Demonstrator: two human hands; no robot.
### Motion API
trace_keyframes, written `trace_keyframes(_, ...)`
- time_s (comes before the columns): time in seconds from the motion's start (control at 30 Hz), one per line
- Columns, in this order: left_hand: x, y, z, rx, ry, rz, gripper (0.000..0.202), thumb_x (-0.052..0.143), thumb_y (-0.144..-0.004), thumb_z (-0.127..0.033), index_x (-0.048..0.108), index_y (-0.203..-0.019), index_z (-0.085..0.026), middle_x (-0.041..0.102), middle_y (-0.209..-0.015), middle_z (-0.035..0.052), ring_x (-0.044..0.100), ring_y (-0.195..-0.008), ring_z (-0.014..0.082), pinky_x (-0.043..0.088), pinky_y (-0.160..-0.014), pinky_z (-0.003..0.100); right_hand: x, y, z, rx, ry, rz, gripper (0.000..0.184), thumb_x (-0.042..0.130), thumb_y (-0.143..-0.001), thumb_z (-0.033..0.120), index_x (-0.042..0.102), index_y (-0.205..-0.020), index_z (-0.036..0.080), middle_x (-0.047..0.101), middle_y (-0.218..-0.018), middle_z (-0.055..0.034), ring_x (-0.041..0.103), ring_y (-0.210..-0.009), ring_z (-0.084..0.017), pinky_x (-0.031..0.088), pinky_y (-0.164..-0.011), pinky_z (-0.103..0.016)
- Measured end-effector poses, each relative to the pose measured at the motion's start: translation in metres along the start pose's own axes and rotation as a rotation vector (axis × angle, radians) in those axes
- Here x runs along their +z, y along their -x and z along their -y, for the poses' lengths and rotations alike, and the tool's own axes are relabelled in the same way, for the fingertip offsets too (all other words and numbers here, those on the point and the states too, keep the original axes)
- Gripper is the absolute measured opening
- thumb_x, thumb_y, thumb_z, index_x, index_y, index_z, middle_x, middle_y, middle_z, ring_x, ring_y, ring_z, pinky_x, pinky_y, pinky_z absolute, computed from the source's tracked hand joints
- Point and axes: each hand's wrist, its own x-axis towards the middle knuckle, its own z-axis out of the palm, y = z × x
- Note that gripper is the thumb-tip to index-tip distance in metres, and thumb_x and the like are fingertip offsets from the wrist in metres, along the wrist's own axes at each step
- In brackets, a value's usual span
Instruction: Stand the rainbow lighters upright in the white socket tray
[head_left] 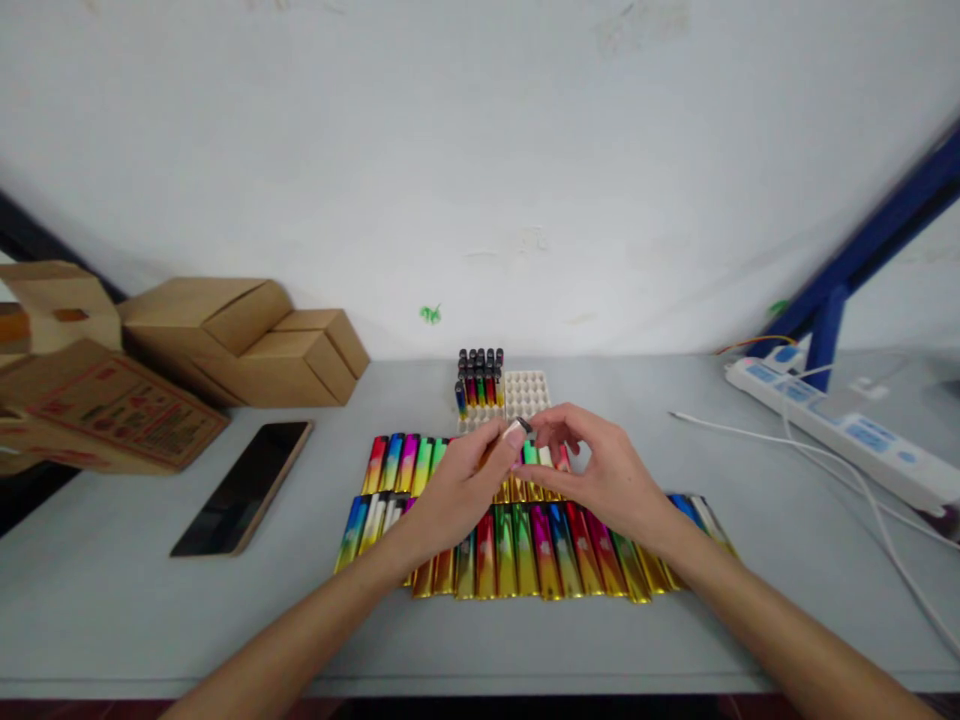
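My left hand [469,475] is closed around a lighter, whose dark top [526,426] shows by the thumb; its body is mostly hidden in the fingers. Close on the right, my right hand [600,465] has its fingers curved and its thumb apart from them. Its fingertips come near the lighter's top, and I cannot tell whether they touch it. Beneath both hands lie two rows of shiny lighters [525,550] in gradient colours with gold ends. Beyond the hands, several lighters with black tops [480,380] stand upright in a white tray [527,388] with round holes.
A phone [244,490] lies on the grey table [300,620] at the left, with cardboard boxes [232,345] behind it. To the right are a white power strip [847,425] and a white cable [757,436]. A blue metal frame [862,260] stands against the white wall.
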Motion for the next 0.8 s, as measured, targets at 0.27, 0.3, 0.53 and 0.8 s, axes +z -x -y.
trace_keyframes(0.27, -0.012, -0.005, 0.001, 0.052, -0.301, -0.154, 0.046, 0.053, -0.098, -0.054, 0.042, -0.068, -0.021, 0.036, -0.061, -0.0052, 0.032, -0.057, 0.0119, 0.024, -0.053, 0.027, -0.018, 0.003, -0.011, 0.039, 0.122, -0.111, 0.015, 0.064, -0.097, 0.036, 0.069, -0.101, 0.022, 0.072, -0.079, -0.0009, 0.064, -0.071, -0.017, 0.048, -0.066, -0.032)
trace_keyframes(0.3, -0.012, -0.004, 0.0, 0.061, -0.333, -0.16, 0.048, 0.054, -0.097, -0.054, 0.04, -0.066, -0.021, 0.034, -0.059, -0.0053, 0.031, -0.057, 0.0116, 0.023, -0.053, 0.027, -0.02, 0.002, -0.012, 0.031, 0.15, -0.123, 0.014, 0.062, -0.098, 0.035, 0.069, -0.1, 0.022, 0.072, -0.08, -0.0016, 0.064, -0.071, -0.017, 0.048, -0.066, -0.032)
trace_keyframes(0.53, -0.015, -0.002, -0.003, 0.144, -0.521, -0.199, 0.05, 0.053, -0.095, -0.046, 0.028, -0.06, -0.021, 0.026, -0.052, -0.006, 0.024, -0.053, 0.0103, 0.02, -0.054, 0.029, -0.025, 0.002, -0.013, 0.001, 0.294, -0.151, 0.014, 0.058, -0.1, 0.031, 0.068, -0.099, 0.021, 0.074, -0.085, -0.0034, 0.067, -0.073, -0.018, 0.05, -0.065, -0.03)
trace_keyframes(0.8, -0.019, -0.001, -0.005, 0.118, -0.526, -0.22, 0.045, 0.049, -0.092, -0.04, 0.027, -0.058, -0.022, 0.027, -0.049, -0.0059, 0.024, -0.05, 0.0098, 0.019, -0.053, 0.029, -0.024, 0.002, -0.016, -0.014, 0.308, -0.145, 0.016, 0.056, -0.1, 0.032, 0.068, -0.1, 0.022, 0.074, -0.087, -0.0039, 0.068, -0.073, -0.018, 0.052, -0.065, -0.03)
